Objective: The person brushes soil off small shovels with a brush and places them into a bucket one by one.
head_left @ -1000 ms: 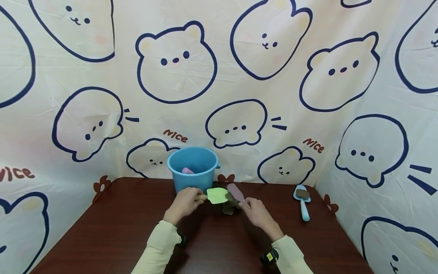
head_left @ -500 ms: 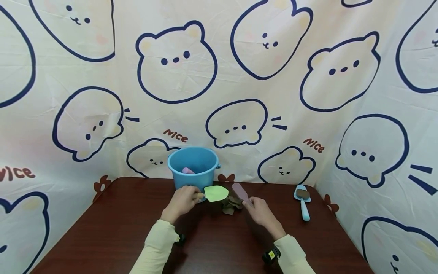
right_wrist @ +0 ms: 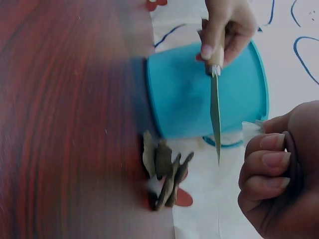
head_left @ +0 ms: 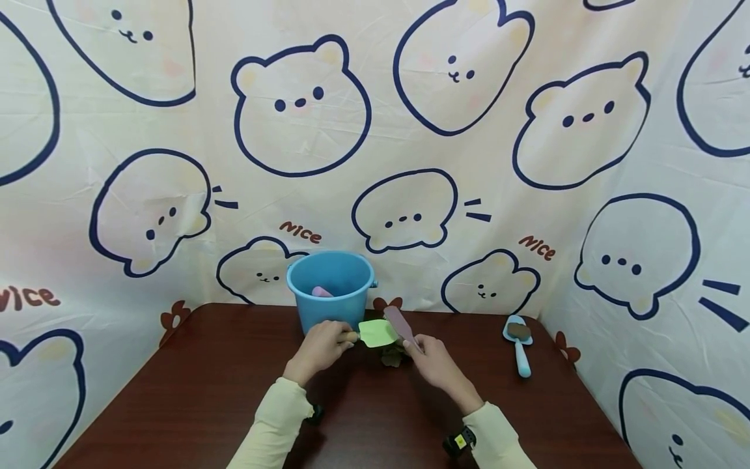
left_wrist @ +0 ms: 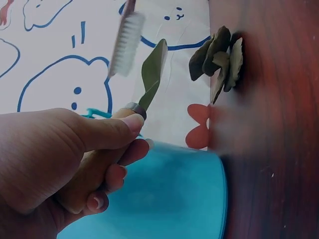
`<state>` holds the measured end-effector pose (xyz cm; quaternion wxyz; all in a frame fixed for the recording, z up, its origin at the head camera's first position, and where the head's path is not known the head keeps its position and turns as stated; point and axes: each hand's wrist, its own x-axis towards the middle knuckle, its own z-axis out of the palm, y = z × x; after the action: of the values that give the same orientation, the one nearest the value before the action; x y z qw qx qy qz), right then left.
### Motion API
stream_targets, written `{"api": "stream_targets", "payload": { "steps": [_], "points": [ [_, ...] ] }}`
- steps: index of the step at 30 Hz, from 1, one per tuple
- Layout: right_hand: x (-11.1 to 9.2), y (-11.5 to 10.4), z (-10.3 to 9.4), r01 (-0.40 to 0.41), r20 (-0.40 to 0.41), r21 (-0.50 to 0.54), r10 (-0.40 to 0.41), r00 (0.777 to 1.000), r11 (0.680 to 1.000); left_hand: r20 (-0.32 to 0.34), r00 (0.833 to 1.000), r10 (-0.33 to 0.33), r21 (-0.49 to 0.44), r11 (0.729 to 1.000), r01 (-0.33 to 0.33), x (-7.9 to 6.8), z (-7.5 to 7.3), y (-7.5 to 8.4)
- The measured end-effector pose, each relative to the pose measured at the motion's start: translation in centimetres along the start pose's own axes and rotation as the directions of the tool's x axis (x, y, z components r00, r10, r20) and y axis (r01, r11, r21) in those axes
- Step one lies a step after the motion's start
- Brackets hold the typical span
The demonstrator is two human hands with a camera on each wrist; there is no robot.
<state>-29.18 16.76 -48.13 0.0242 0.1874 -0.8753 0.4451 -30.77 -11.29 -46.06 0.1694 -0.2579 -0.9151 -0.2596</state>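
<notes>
My left hand (head_left: 321, 350) grips the wooden handle of a garden trowel with a green blade (head_left: 377, 333). In my right hand (head_left: 435, 362) is a mauve brush (head_left: 399, 324); its white bristles (left_wrist: 127, 45) face down, just above the trowel's tip in the left wrist view. A cluster of dry grey-green leaves (left_wrist: 219, 57) lies on the table below both tools, apart from the blade. The head view shows the leaves (head_left: 392, 356) partly hidden by the brush and trowel. In the right wrist view, my curled right fingers (right_wrist: 266, 172) hide most of the brush.
A blue bucket (head_left: 331, 309) stands behind my left hand, with a pink object (head_left: 321, 292) inside. To the right lies a light blue shovel (head_left: 523, 361) bearing a brown lump (head_left: 518, 331). Patterned cloth (head_left: 410, 143) hangs behind the dark wooden table (head_left: 375, 417).
The tools drew apart half a second ago, uncovering the leaves. Since then the trowel has shifted right and the brush left, so the brush overlaps the blade's tip in the head view.
</notes>
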Motion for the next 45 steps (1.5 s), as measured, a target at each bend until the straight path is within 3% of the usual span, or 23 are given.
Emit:
{"api": "stream_targets", "payload": {
  "steps": [12, 21, 45],
  "points": [
    [-0.3, -1.4, 2.1, 0.048, 0.064, -0.007, -0.047, 0.997, 0.999, 0.015, 0.999, 0.029, -0.005, 1.0, -0.029, 0.2, 0.6, 0.8],
    [-0.3, -0.6, 3.2, 0.058, 0.07, -0.045, -0.055, 0.996, 0.997, 0.03, 0.999, 0.024, -0.017, 1.0, -0.024, 0.2, 0.8, 1.2],
    [0.2, 1.5, 1.6, -0.018, -0.019, -0.038, 0.017, 1.0, 0.999, -0.01, 1.0, 0.028, 0.018, 0.999, -0.027, 0.0, 0.2, 0.6]
  ]
}}
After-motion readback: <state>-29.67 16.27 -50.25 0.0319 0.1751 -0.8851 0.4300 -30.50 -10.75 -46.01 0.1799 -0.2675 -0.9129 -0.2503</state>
